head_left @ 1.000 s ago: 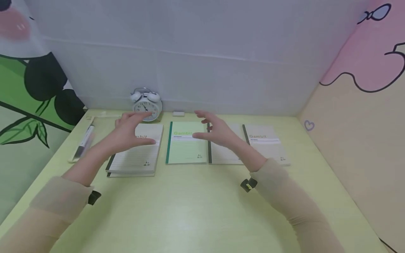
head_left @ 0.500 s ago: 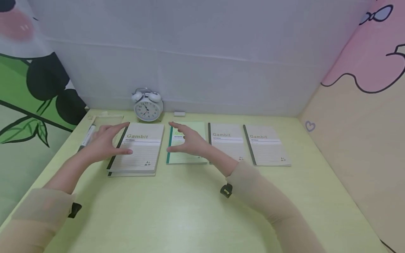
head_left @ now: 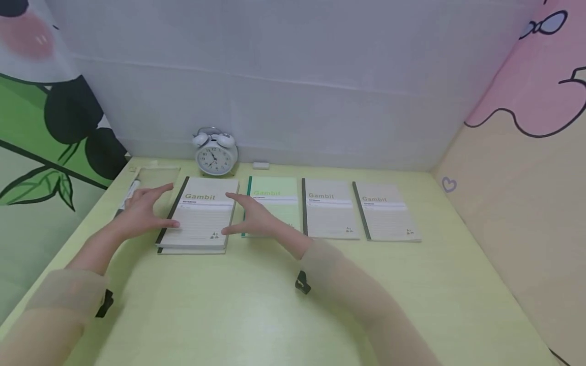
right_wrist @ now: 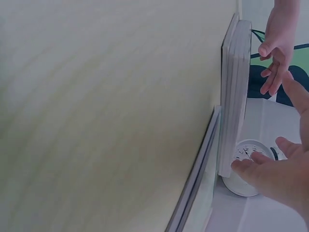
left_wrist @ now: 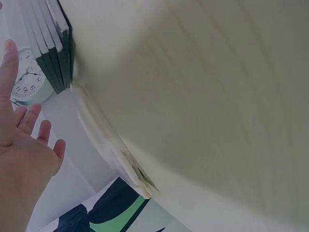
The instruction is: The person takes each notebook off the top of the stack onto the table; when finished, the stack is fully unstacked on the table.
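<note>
A stack of white Gambit notebooks [head_left: 200,216] with dark spines lies at the left of the table. My left hand [head_left: 141,214] hovers by its spine side, thumb and fingers spread, thumb tip overlapping the spine in the head view. Facing it, my right hand [head_left: 256,218] spreads its thumb and fingers at the stack's right edge, above a green notebook [head_left: 279,201]. Both hands hold nothing. Several layers of the stack [right_wrist: 235,96] show edge-on in the right wrist view, and the dark spines [left_wrist: 57,67] show in the left wrist view.
Two more white-grey notebooks [head_left: 330,216] [head_left: 389,218] lie to the right of the green one. Behind the stack stands a white twin-bell alarm clock [head_left: 216,158], with a small white block [head_left: 261,165] beside it. A shallow tray [head_left: 160,175] with a marker [head_left: 132,191] lies at the far left.
Both hands have moved left and lower. My right hand has gone from over the green notebook's right side to the stack's right edge; my left hand from over the stack to its spine side.
</note>
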Tool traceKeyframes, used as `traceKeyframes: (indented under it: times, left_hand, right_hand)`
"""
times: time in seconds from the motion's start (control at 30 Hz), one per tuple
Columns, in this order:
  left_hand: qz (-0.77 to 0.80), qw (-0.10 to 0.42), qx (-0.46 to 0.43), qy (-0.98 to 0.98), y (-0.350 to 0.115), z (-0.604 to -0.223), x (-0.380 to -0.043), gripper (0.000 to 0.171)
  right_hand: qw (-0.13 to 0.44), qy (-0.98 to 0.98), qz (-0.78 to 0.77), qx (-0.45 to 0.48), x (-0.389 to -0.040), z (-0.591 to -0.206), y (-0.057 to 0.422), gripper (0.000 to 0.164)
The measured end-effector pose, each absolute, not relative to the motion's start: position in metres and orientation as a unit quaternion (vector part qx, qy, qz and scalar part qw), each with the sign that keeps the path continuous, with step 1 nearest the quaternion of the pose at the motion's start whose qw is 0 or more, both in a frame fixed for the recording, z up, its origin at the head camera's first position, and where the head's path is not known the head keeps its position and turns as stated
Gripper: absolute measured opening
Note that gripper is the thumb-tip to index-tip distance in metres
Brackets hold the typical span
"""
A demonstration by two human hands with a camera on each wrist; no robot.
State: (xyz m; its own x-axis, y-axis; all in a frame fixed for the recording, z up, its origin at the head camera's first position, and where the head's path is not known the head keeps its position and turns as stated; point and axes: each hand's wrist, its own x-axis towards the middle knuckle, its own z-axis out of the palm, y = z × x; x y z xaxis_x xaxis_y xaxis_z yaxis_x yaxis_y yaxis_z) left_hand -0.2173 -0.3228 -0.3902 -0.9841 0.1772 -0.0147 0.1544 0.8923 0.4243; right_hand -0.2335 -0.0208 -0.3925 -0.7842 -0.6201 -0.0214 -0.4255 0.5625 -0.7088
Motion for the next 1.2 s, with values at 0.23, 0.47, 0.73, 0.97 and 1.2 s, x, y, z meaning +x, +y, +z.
traceKeyframes:
  times: [0.23,0.47,0.73,0.97,1.2]
  left_hand:
    - [0.207,0.064,0.072,0.974,-0.328,-0.397,-0.221,0.12]
    - [0.205,0.087,0.076,0.972,-0.328,-0.397,-0.221,0.111]
    - [0.198,0.085,0.082,0.973,-0.327,-0.398,-0.221,0.106]
    - [0.208,0.062,0.091,0.972,-0.329,-0.399,-0.221,0.102]
    - [0.285,0.046,0.087,0.954,-0.328,-0.393,-0.217,0.084]
  right_hand:
    - [0.142,0.896,-0.317,-0.276,-0.238,-0.411,-0.032,0.095]
    - [0.133,0.902,-0.295,-0.286,-0.235,-0.412,-0.037,0.089]
    - [0.13,0.907,-0.284,-0.284,-0.234,-0.414,-0.04,0.082]
    - [0.141,0.899,-0.319,-0.264,-0.234,-0.416,-0.04,0.078]
    - [0.166,0.855,-0.448,-0.203,-0.234,-0.416,-0.038,0.073]
